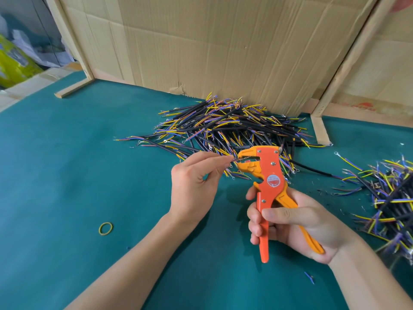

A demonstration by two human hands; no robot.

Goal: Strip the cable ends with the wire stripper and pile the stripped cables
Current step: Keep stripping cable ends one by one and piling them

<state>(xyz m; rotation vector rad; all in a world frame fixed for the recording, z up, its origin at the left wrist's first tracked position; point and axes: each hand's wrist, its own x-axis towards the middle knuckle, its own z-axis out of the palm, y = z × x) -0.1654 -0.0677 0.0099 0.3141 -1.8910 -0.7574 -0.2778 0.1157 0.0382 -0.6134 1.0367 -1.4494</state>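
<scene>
Two hands: wire stripper (269, 186) right (290, 224), wire (233, 159) left (194, 186).

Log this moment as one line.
left hand: pinches wire | right hand: grips stripper | wire end at stripper head

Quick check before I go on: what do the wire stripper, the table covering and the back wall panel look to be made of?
Wire stripper: orange body looks like painted metal, with visible rivets; yellow-orange handles and nose look like moulded plastic, slightly glossy.
Table covering: teal, matte, seamless; likely a rubber or vinyl mat, though it could be felt.
Back wall panel: corrugated cardboard, brown, creased, torn along its bottom edge.
</scene>
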